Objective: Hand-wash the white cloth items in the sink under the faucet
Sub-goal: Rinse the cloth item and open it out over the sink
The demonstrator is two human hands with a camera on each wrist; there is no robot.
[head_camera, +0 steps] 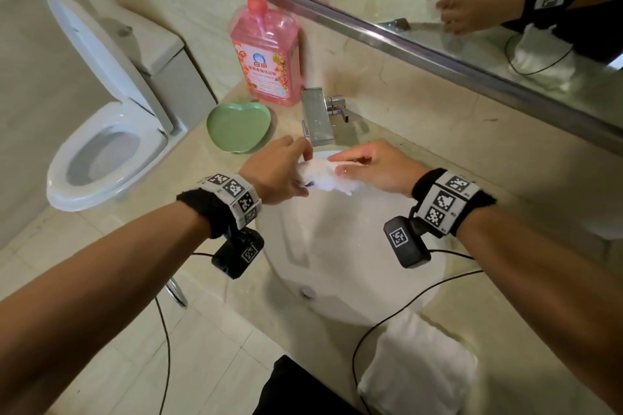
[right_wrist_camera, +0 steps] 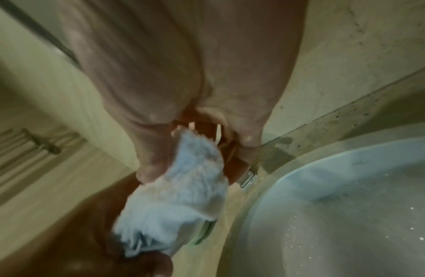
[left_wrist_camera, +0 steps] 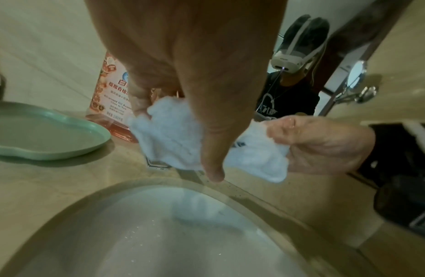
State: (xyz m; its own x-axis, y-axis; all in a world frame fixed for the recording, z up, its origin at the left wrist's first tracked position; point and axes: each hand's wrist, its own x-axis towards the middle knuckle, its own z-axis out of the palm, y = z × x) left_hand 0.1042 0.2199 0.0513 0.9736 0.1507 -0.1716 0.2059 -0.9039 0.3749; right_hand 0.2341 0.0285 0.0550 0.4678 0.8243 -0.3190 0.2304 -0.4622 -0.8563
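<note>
Small white cloth held between both hands, just under the faucet spout.

The left hand (head_camera: 281, 169) pinches one end of the white cloth (head_camera: 325, 177); the right hand (head_camera: 374, 167) nips the other end, fingers fairly straight. It looks soft, limp, light and probably wet, best gripped by a bunched end. Beyond the left hand, the pink bottle (head_camera: 266, 61) reads "All-around Oil Remo…".

Sink basin (head_camera: 354, 266) left open below. Back blocked by faucet (head_camera: 317, 121); left counter taken by green dish (head_camera: 237, 126) and pink bottle (head_camera: 266, 61); folded towel (head_camera: 418, 371) at front rim.
</note>
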